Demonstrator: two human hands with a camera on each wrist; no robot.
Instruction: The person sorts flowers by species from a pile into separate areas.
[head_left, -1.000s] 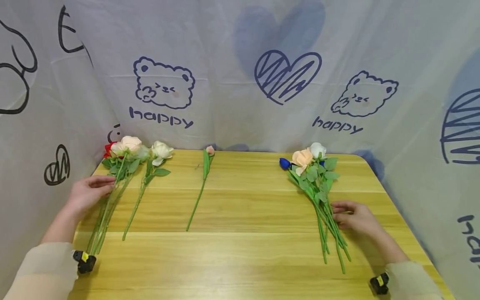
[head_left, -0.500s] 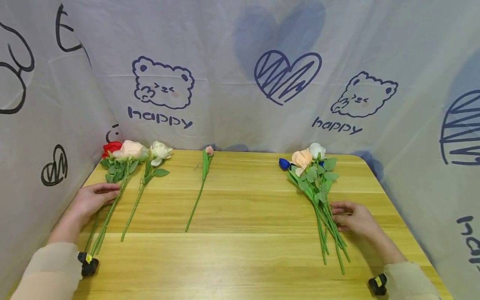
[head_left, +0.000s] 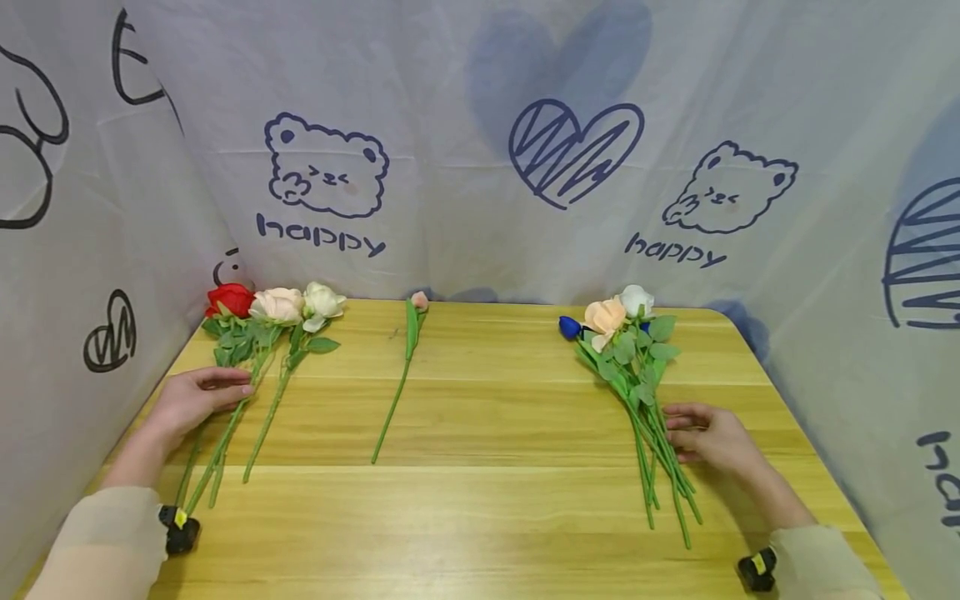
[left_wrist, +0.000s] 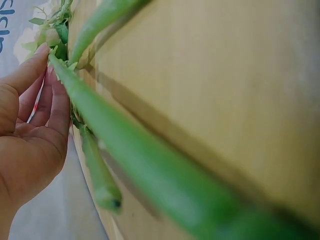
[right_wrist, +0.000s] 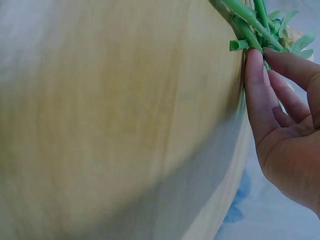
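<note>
My left hand (head_left: 191, 400) pinches the green stem (left_wrist: 125, 145) of a pale pink rose (head_left: 277, 307) between thumb and fingertips. A red rose (head_left: 230, 300) lies just left of that bloom, and a cream-white flower (head_left: 324, 302) lies to its right. On the right, a bunch holds a peach rose (head_left: 604, 317), a white flower (head_left: 636, 300) and a blue tulip (head_left: 569, 327). My right hand (head_left: 708, 433) is at the right side of this bunch, thumb and forefinger pinching at its crossed stems (right_wrist: 252, 25). The far fingers of that hand are partly hidden in the head view.
A single pink tulip (head_left: 419, 302) lies apart near the middle of the wooden table (head_left: 495, 417). White cloth (head_left: 450, 208) printed with bears and hearts encloses the back and sides. A small black device (head_left: 178, 531) sits at each wrist.
My left hand has come slightly right and nearer, and the pale pink rose has shifted right beside the cream-white flower, uncovering the red rose. My right hand stays in place.
</note>
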